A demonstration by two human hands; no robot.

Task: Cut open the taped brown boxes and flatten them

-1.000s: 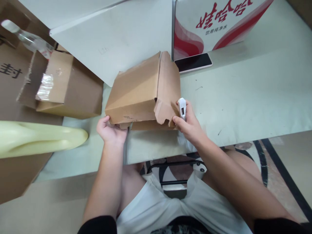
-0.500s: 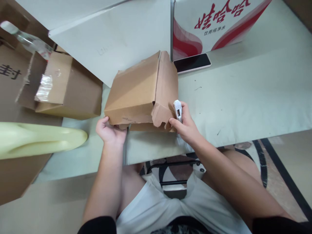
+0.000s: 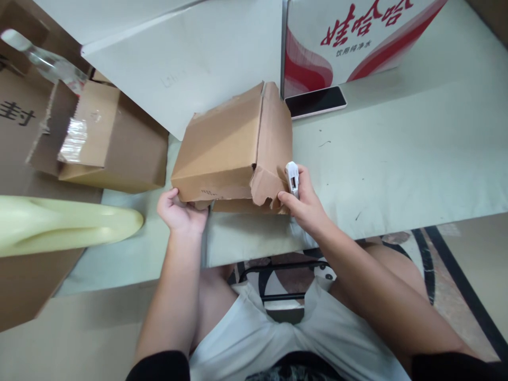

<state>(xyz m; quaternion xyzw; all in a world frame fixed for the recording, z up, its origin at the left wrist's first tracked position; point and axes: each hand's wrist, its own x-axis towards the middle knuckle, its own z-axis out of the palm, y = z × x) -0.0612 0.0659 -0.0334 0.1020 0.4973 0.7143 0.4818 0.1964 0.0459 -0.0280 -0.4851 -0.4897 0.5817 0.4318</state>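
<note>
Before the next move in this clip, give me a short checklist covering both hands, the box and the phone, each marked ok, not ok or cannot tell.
1. Left hand has hold of the cardboard box at its near left corner: ok.
2. Right hand has the small white object in its grasp: ok.
3. Near edge of the box's right-hand flap is intact: not ok, it is ragged and torn.
4. Box contents are known: cannot tell, the inside is hidden.
5. Smartphone is out of both hands, lying by the red-and-white carton: ok.
</note>
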